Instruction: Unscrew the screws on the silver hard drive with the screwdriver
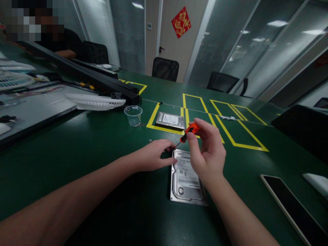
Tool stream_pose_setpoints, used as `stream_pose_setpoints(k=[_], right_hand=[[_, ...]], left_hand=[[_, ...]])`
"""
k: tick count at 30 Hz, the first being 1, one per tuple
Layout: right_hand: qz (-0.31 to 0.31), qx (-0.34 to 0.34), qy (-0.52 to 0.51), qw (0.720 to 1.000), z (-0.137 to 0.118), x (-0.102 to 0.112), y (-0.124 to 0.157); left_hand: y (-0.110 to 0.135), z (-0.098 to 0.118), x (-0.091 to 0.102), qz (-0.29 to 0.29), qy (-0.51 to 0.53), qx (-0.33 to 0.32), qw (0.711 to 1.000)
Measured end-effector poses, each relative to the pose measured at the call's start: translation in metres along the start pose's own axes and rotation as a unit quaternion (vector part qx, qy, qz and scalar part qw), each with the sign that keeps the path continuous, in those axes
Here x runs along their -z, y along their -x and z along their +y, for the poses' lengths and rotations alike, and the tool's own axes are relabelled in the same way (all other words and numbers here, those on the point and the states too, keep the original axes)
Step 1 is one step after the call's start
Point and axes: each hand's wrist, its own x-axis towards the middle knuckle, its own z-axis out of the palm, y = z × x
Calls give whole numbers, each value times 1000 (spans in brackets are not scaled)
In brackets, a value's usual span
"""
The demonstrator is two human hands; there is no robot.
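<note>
A silver hard drive (186, 182) lies flat on the green table in front of me. My right hand (207, 153) is closed in a pinch on a small orange-handled screwdriver (189, 131), whose thin tip points down-left toward the drive's far-left corner. My left hand (153, 155) rests on the table against the drive's left edge, with its fingers curled near the screwdriver tip. A second hard drive (170, 120) sits farther off inside a yellow taped rectangle.
A clear plastic cup (133, 115) stands left of the far drive. A white fan grille (94, 101) and a black bar (102, 82) lie at the left. A tablet (292, 205) lies near right. A tiny screw (150, 140) rests on the table. Another person sits far left.
</note>
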Motion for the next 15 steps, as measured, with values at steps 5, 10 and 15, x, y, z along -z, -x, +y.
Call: stream_pose_setpoints(k=[5,10,15], right_hand=[[-5,-6,-5,1000,-2,1,-2],[-10,-25,-26,999,-3,1,1],[20,-8,0,1000,2,-1,1]], left_hand=[[0,1,0,3,-2,-1,1000],[0,1,1,-1,-4,3,1000],[0,1,0,0,-4,4,1000]])
